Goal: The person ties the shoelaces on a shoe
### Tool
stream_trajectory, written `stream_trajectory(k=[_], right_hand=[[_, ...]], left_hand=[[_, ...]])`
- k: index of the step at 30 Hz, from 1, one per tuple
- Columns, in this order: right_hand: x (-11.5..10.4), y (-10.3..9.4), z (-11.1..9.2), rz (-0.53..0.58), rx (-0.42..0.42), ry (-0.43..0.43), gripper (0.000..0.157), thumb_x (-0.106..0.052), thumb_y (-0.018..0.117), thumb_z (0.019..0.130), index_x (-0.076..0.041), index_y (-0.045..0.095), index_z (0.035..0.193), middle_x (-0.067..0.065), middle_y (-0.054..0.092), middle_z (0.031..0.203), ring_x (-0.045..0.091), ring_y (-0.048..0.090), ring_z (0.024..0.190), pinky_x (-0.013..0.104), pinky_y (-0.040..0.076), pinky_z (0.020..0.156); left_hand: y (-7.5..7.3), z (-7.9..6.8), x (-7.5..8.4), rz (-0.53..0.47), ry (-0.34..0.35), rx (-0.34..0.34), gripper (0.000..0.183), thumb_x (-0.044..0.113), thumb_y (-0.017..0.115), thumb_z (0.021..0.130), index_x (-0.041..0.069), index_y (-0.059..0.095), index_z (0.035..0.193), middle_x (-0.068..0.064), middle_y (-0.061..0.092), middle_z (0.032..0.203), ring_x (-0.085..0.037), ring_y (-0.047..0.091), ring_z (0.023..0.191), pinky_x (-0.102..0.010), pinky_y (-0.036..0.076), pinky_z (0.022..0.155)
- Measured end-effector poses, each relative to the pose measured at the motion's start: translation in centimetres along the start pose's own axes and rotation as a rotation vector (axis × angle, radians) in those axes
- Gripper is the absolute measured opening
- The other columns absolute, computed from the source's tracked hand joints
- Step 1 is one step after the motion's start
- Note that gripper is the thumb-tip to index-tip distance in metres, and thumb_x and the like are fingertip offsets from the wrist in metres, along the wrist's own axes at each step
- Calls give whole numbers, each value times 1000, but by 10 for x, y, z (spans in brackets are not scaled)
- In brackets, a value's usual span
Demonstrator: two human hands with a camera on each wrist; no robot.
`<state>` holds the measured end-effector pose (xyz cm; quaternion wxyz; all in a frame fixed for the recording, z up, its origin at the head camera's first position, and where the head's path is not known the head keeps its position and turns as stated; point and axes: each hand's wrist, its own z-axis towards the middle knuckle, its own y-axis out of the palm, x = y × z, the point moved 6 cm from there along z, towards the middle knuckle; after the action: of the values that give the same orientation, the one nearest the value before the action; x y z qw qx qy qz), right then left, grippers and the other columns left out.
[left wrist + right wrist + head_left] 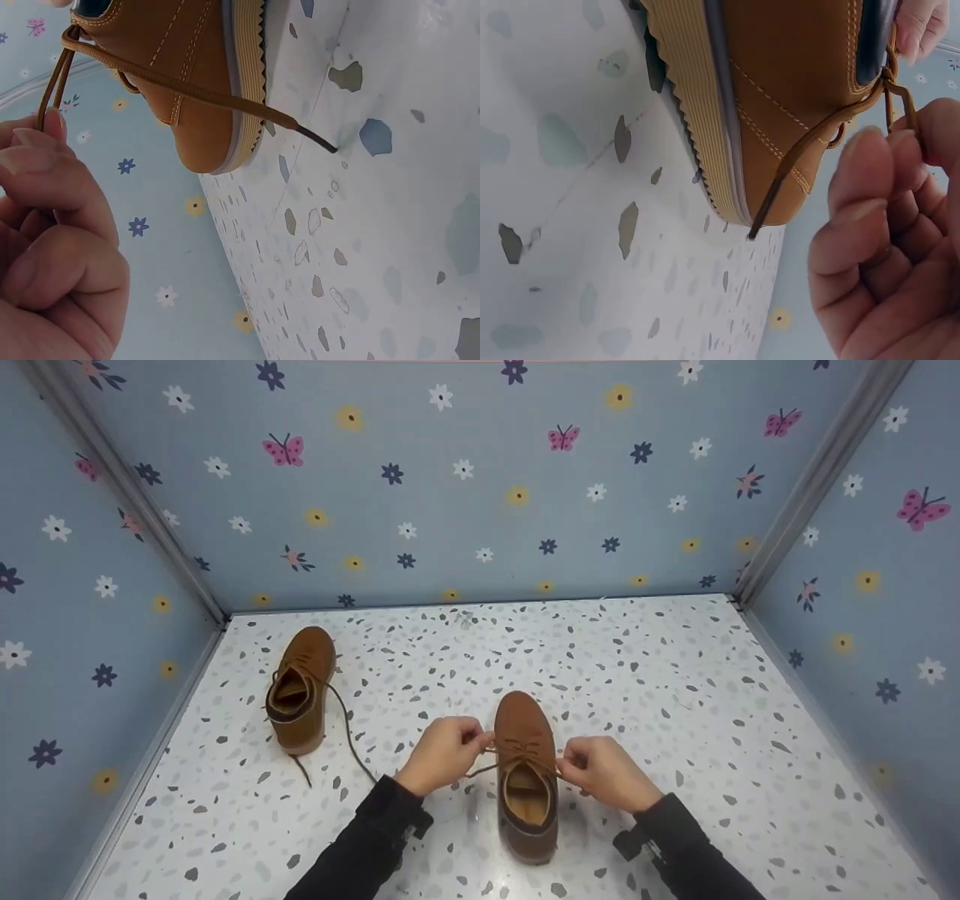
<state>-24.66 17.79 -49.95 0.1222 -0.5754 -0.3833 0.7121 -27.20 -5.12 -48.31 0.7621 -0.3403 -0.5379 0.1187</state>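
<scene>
A brown lace-up shoe (523,716) stands on the speckled surface, toe pointing away, between the two hands. At its left side, the left hand (445,752) pinches a loop of the shoelace (187,88) between thumb and fingertips. On the opposite side the right hand (611,772) pinches another loop of the same lace (817,131). Both loops run to a knot at the top of the lacing, seen in the right wrist view. One loose tipped end hangs down each side of the shoe.
A matching brown shoe (311,649) stands further left, its long untied lace (347,727) trailing toward the left forearm. Blue walls (480,510) with flowers and butterflies enclose the white speckled surface (645,675) at the back and both sides.
</scene>
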Motion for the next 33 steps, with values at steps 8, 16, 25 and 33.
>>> stream_trajectory(k=[8, 16, 25, 33], right_hand=[[10, -3, -2, -94, 57, 13, 24, -4, 66, 85, -15, 57, 66, -12, 56, 58, 5, 56, 51, 24, 45, 46], [13, -7, -2, -126, 123, 22, 25, -4, 65, 84, -16, 55, 65, -12, 53, 58, 5, 51, 53, 23, 42, 48], [22, -10, -3, 57, 82, 150, 38, -38, 63, 98, -7, 63, 76, -5, 51, 49, 13, 51, 42, 26, 39, 46], [9, -6, -2, 52, 39, 103, 36, -32, 60, 100, -13, 56, 69, -7, 50, 50, 11, 51, 44, 25, 39, 46]], left_hand=[[1, -8, -10, -29, -30, 25, 32, 16, 65, 97, 12, 57, 66, 10, 45, 55, -4, 43, 43, -23, 36, 45], [0, -13, -17, -73, -29, 144, 32, 14, 65, 96, 12, 56, 66, 11, 44, 57, -4, 43, 50, -24, 37, 51], [-2, -6, -17, -68, -57, 55, 23, 19, 66, 93, 14, 66, 70, 10, 53, 62, -7, 46, 56, -26, 40, 55], [-1, 1, -11, -28, -59, -6, 32, 31, 68, 95, 14, 65, 68, 12, 42, 56, -6, 39, 51, -25, 34, 52]])
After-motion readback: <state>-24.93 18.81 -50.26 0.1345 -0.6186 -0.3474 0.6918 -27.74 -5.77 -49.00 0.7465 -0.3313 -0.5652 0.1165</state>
